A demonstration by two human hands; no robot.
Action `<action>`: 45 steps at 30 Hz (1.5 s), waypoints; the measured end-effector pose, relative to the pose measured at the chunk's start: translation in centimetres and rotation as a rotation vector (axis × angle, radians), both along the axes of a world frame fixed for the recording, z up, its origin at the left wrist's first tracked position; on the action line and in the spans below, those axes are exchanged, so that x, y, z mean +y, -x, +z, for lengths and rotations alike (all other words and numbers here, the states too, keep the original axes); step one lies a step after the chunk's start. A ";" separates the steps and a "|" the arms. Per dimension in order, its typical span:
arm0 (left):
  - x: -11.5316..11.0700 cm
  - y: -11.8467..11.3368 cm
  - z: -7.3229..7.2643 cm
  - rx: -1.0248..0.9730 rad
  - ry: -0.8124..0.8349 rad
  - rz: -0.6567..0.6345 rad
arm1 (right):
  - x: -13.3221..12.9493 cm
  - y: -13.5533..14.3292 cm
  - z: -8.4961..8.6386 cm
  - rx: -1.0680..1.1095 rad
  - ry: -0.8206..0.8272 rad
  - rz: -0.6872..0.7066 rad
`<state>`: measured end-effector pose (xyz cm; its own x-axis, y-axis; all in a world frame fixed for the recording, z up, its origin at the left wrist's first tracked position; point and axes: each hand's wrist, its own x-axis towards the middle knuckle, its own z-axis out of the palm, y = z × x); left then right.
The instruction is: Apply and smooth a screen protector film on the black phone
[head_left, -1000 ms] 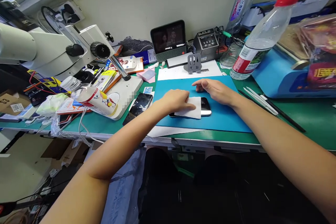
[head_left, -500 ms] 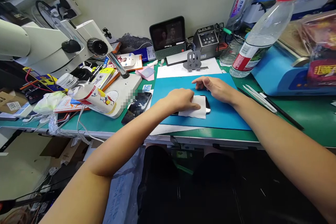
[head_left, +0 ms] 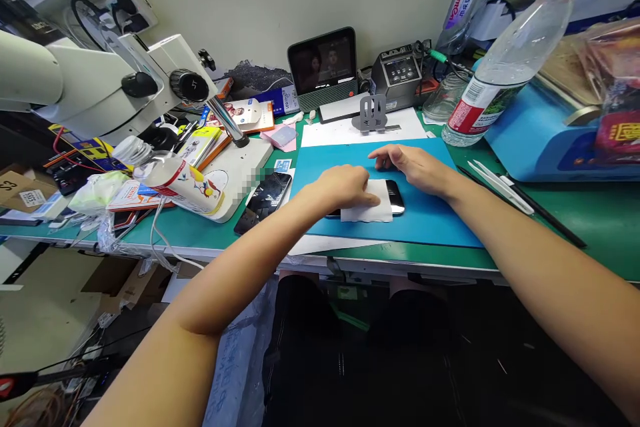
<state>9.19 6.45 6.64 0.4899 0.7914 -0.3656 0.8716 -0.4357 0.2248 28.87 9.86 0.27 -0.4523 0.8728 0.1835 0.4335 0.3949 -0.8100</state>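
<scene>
A black phone (head_left: 397, 195) lies on the blue mat (head_left: 425, 230), mostly covered by a white wipe (head_left: 367, 212). My left hand (head_left: 345, 185) is closed on the wipe, its thumb stretched across the upper part and pressing it against the phone. Just above the phone's right end, my right hand (head_left: 413, 165) is held with its fingers loosely bent and apart, nothing visible in them. A second dark phone (head_left: 265, 200) rests left of the mat, near my left forearm.
On the left stand a microscope (head_left: 165, 80) and a tilted white bottle (head_left: 183, 187). Behind the mat are a grey metal holder (head_left: 373, 113), a smart display (head_left: 324, 67) and a soldering station (head_left: 399, 77). Right: water bottle (head_left: 505, 67), white tweezers (head_left: 503, 187), blue machine (head_left: 540, 133).
The wipe sits slightly further left on the phone, so more of the phone's right end shows. Both hands stay nearly in place; the whole view shifts a little.
</scene>
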 end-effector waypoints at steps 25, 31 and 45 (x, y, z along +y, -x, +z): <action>-0.4 -0.4 0.1 -0.044 0.061 0.030 | -0.2 -0.4 -0.4 0.010 -0.015 0.009; -0.3 -0.3 0.2 -0.011 0.027 0.023 | -0.2 -0.2 -0.1 0.005 -0.030 0.021; -1.1 2.2 -0.5 -0.073 0.014 0.070 | -0.3 -0.5 -0.1 -0.004 -0.016 0.027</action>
